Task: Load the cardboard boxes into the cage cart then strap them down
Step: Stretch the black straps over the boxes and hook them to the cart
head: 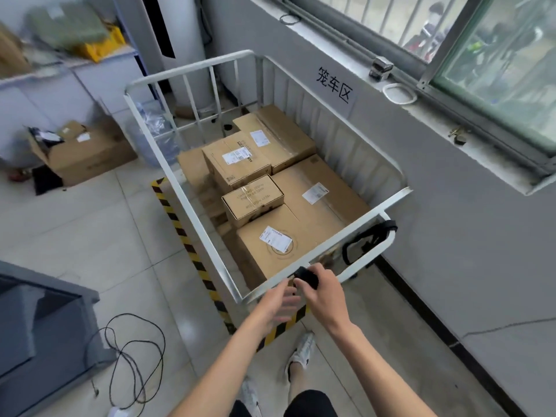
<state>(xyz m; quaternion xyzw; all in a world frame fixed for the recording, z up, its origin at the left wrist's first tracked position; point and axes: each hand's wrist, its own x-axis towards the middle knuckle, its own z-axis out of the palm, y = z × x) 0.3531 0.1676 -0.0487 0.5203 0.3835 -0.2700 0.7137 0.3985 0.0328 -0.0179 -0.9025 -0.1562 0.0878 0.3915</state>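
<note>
At the cage cart (192,68), the right hand (323,293) grips a black strap (305,276), left hand (281,305) relaxed beside it.

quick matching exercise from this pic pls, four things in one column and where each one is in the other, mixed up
Column one
1 right hand
2 small box
3 black cable
4 strap loop

Column two
A lying in loops on the floor
B hanging at the near right corner of the cage cart
C on top of the bigger boxes
D holding a strap end at the near rail

Pairs: 1-D, 2-C, 3-A, 4-B
</note>
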